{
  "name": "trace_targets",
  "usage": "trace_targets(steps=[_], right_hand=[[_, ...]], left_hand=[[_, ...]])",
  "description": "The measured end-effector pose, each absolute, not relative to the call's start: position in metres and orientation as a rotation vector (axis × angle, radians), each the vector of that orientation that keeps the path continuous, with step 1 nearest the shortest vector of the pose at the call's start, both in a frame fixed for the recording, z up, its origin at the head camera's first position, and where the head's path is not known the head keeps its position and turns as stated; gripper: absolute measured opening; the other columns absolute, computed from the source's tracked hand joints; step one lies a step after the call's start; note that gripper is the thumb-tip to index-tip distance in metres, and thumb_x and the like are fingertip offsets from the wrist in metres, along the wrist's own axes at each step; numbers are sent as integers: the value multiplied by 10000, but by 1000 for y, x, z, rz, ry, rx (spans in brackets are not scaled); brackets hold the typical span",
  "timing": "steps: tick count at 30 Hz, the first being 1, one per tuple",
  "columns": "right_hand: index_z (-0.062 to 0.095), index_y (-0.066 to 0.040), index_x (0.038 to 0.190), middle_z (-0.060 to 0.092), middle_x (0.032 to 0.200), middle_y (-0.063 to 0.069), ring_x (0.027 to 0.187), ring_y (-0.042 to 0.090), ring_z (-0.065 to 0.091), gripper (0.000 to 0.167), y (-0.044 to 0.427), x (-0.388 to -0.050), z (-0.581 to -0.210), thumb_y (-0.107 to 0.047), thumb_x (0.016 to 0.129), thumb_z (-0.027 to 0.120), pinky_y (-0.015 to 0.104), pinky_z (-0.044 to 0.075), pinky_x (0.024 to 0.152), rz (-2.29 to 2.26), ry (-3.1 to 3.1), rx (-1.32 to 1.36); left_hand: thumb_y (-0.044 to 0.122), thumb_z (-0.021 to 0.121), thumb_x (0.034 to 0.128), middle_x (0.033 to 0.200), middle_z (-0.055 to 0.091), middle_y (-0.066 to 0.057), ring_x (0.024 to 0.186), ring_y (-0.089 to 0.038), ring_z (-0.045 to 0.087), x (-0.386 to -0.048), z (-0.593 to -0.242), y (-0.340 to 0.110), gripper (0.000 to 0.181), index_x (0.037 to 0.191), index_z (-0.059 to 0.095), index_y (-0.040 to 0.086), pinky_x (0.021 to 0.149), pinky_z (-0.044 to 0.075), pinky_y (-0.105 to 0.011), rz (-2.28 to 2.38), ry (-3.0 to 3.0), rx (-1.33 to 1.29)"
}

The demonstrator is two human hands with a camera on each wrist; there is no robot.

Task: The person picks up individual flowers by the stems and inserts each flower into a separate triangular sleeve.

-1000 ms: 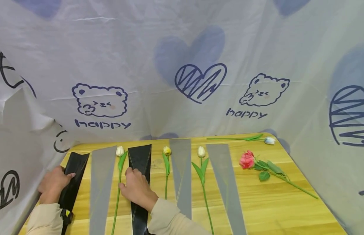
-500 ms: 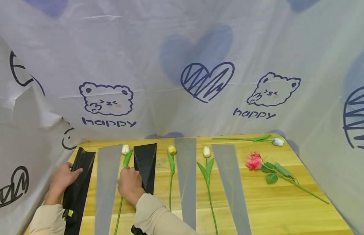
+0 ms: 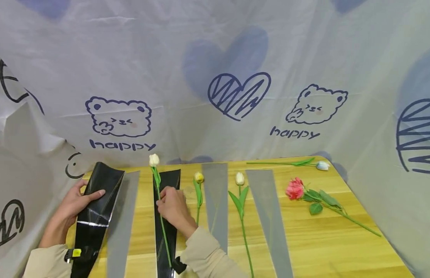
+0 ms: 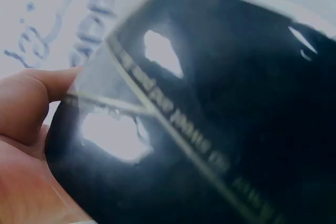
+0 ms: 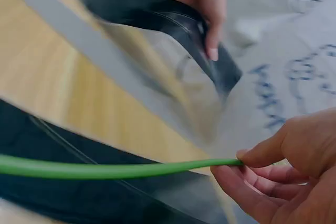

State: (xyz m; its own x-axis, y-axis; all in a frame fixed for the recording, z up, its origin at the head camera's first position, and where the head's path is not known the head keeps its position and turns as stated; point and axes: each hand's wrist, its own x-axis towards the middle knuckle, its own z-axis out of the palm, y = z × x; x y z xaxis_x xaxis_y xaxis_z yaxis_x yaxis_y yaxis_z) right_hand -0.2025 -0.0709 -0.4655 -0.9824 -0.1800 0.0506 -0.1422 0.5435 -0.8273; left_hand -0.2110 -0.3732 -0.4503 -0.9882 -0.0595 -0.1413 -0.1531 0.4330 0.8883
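At the left, my left hand (image 3: 74, 202) grips the upper part of a black sleeve (image 3: 93, 216), thumb on its front; the sleeve is lifted off the table and shines in the left wrist view (image 4: 236, 77). My right hand (image 3: 176, 208) pinches the green stem (image 3: 164, 233) of a white tulip (image 3: 154, 160) between thumb and fingertips, as the right wrist view shows at the stem (image 5: 131, 170). This tulip is over a second black sleeve (image 3: 168, 179) lying flat on the table.
Grey sleeves (image 3: 122, 231) lie between and beside the flowers. Right of my right hand are a yellow tulip (image 3: 198, 177) and another white tulip (image 3: 239, 178). A pink flower (image 3: 295, 189) and a light blue tulip (image 3: 322, 166) lie at the right of the wooden table (image 3: 322, 247).
My left hand has raised the black sleeve from the table. My right hand has taken hold of the white tulip, lifted it and moved it right, from beside the second black sleeve to over it.
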Motion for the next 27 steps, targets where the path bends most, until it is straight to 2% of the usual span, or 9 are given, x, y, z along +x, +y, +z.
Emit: trace_targets(steps=[1,2,6,9,12,14,16,19,27], right_hand=[[684,-71,942,611,667,-74,560,32,558,59,-61,-204,-460,-86,945,740,220,465,548,-1498,2723,-296],[697,-49,1013,648,726,-65,602,37,605,94,-52,-205,-455,-84,942,746,223,497,574,-1548,2702,-305],[696,22,1096,663,831,10,652,110,675,155,-13,-206,-438,-39,955,715,266,554,559,-1749,2580,-342],[685,42,1152,664,918,62,730,207,706,187,18,-201,-428,-22,978,675,346,592,594,-1888,2484,-379],[669,53,1194,681,983,145,816,339,720,209,48,-195,-419,-33,1006,640,403,604,639,-2009,2402,-412],[664,58,1207,693,1007,196,853,385,716,220,63,-193,-415,-46,1015,633,388,605,644,-2076,2370,-428],[670,62,1198,701,1012,233,862,399,714,214,77,-192,-412,-43,1016,630,379,607,646,-2147,2347,-416],[675,54,1195,707,1006,233,859,327,721,208,96,-192,-408,-40,1015,631,378,608,659,-2245,2331,-324],[663,95,1183,694,1045,293,810,145,711,203,122,-201,-411,23,995,637,313,604,685,-2410,2292,-128]], left_hand=[[175,659,1015,772,664,-30,589,-180,684,-213,-444,-367,426,1257,354,0,568,577,-338,1701,2516,-167],[151,663,1013,749,678,-13,577,-177,694,-216,-437,-360,410,1279,370,46,556,581,-345,1788,2441,-142],[88,683,994,896,688,78,718,-109,693,-221,-416,-330,434,1343,434,156,644,579,-286,1944,2310,-32],[118,686,999,1041,647,100,839,-78,666,-217,-406,-302,551,1467,397,116,747,566,-253,1916,2313,31],[195,654,1028,1168,594,72,920,-69,651,-210,-400,-275,681,1573,276,42,829,540,-224,1835,2327,99],[214,626,1044,1163,614,24,913,-84,674,-205,-398,-261,673,1573,265,8,834,549,-236,1830,2300,114],[232,595,1060,1114,656,4,893,-95,694,-202,-398,-247,623,1542,296,-26,817,561,-251,1836,2264,139],[252,560,1077,975,701,-24,830,-117,711,-202,-401,-226,515,1432,389,-81,763,581,-291,1870,2209,159],[177,536,1083,961,624,-55,875,-149,625,-213,-420,-189,270,1169,558,-77,813,512,-291,1915,2170,212]])
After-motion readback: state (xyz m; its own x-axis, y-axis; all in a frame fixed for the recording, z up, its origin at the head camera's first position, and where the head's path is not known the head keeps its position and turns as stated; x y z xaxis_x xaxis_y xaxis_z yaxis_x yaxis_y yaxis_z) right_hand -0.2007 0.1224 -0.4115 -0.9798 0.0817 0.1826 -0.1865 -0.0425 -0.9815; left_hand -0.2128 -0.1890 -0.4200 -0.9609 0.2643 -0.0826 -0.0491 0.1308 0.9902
